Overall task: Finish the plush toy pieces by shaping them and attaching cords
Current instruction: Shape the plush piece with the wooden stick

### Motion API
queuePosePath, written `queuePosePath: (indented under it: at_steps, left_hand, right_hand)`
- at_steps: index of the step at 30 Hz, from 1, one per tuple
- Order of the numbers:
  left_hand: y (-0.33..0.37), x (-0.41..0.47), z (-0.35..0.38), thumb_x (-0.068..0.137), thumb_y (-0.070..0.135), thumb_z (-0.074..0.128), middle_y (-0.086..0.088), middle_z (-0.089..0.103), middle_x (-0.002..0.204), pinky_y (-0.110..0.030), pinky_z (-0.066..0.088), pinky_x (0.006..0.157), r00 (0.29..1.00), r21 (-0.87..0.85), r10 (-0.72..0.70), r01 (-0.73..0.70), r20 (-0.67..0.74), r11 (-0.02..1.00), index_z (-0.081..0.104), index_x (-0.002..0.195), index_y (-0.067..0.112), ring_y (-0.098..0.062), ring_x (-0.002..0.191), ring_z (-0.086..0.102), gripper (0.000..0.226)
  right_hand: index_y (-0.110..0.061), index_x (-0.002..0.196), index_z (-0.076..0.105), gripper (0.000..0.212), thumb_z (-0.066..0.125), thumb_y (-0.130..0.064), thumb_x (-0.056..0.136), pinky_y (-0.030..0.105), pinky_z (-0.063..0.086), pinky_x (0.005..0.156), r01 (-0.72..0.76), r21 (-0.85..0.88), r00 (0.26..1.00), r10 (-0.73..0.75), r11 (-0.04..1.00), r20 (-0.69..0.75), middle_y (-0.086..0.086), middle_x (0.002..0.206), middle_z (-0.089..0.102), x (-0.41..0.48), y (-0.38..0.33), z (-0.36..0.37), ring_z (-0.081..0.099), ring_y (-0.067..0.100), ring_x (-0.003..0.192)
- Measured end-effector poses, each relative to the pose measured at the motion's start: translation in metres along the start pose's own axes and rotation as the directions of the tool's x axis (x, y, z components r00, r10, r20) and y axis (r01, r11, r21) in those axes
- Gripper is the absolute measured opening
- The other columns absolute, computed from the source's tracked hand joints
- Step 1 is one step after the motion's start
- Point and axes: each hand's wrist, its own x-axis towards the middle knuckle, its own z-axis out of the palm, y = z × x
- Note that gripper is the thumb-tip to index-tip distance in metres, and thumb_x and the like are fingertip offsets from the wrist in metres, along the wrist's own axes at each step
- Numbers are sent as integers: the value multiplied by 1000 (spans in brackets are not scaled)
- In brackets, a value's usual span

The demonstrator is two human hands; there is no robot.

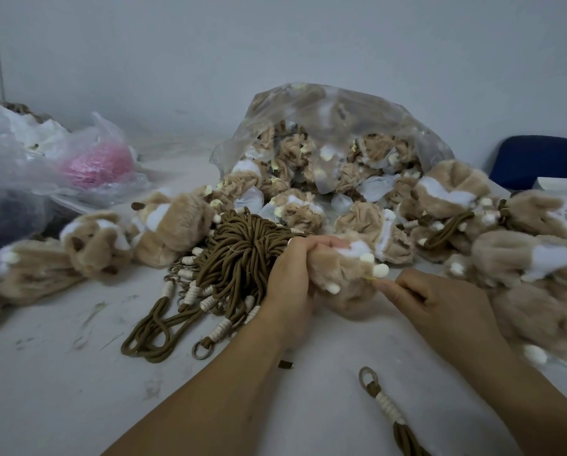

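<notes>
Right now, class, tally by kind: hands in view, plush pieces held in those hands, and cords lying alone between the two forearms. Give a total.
Hands: 2, the left hand and the right hand
Held plush piece: 1
Lone cord: 1
Total: 4

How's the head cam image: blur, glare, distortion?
Head view: dim, flat, bluish light, soft shadows; wide-angle bending toward the edges; plush pile at far right smeared; left hand and held plush piece in the centre sharper; mild sheen on the clear bag, no harsh glare.
</notes>
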Motion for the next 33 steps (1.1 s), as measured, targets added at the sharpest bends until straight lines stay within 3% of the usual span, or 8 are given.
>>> queuePosePath:
  at_steps: [6, 8, 12, 17, 23, 26, 29, 33]
  left_hand:
    - [-4, 1, 7, 82, 45, 42, -1, 76, 100, -49, 54, 93, 992, 101, 123, -122, -2, 987, 77, 85, 27, -23, 103, 68, 39]
    - [-7, 3, 9, 86, 45, 38, 3, 75, 93, -43, 56, 87, 984, 159, 177, -170, -35, 973, 75, 84, 33, -18, 97, 69, 39]
    - [-9, 4, 10, 90, 42, 34, 13, 73, 87, -14, 50, 68, 970, 209, 239, -226, -37, 951, 72, 84, 38, 1, 84, 66, 38]
    - [-11, 6, 9, 90, 51, 35, 8, 74, 92, -26, 52, 83, 968, 207, 243, -227, -55, 952, 71, 84, 35, -8, 94, 67, 40]
    - [-12, 8, 7, 93, 50, 45, 9, 73, 101, -51, 51, 100, 964, 48, 200, -194, -174, 980, 72, 90, 28, -19, 106, 66, 35]
    - [-14, 7, 8, 93, 57, 38, -1, 73, 108, -50, 50, 101, 952, 40, 250, -247, -176, 968, 73, 99, 30, -20, 107, 67, 45]
    - [-17, 7, 11, 94, 55, 36, 3, 72, 110, -42, 51, 100, 940, 115, 301, -285, -158, 951, 73, 99, 38, -13, 108, 66, 40]
    - [-19, 9, 13, 96, 51, 37, -4, 72, 107, -45, 52, 98, 946, 137, 308, -294, -100, 946, 69, 107, 24, -18, 106, 66, 43]
  right_hand:
    - [-24, 62, 55, 53, 31, -68, 81, 29, 37, 46, -65, 53, 998, 66, 996, -21, -8, 44, 45, -3, -13, 6, 50, 13, 45]
    - [-26, 61, 52, 54, 28, -70, 80, 30, 37, 47, -118, 102, 993, 119, 988, -4, -8, 43, 45, -6, -20, 12, 51, 12, 47]
    - [-22, 60, 51, 58, 27, -71, 81, 27, 36, 46, -136, 125, 990, 138, 983, 0, -5, 43, 46, -7, -21, 15, 48, 6, 45]
    - [-25, 56, 42, 56, 25, -73, 78, 25, 29, 43, -144, 111, 990, 144, 983, 10, -7, 42, 42, -6, -17, 13, 44, 4, 45]
    - [-17, 60, 44, 61, 24, -71, 80, 37, 41, 51, -188, 137, 982, 182, 973, 52, 1, 48, 49, -6, -17, 16, 50, 16, 49]
    - [-16, 61, 44, 62, 23, -72, 79, 39, 44, 56, -236, 193, 971, 224, 952, 82, 3, 51, 50, -7, -20, 17, 51, 19, 52]
    - [-16, 59, 42, 61, 26, -72, 79, 42, 45, 57, -303, 269, 953, 285, 914, 104, 3, 51, 49, -7, -24, 18, 51, 21, 53]
    - [-17, 58, 42, 62, 25, -73, 77, 39, 42, 52, -308, 270, 951, 298, 912, 79, 2, 48, 47, -8, -25, 17, 50, 19, 49]
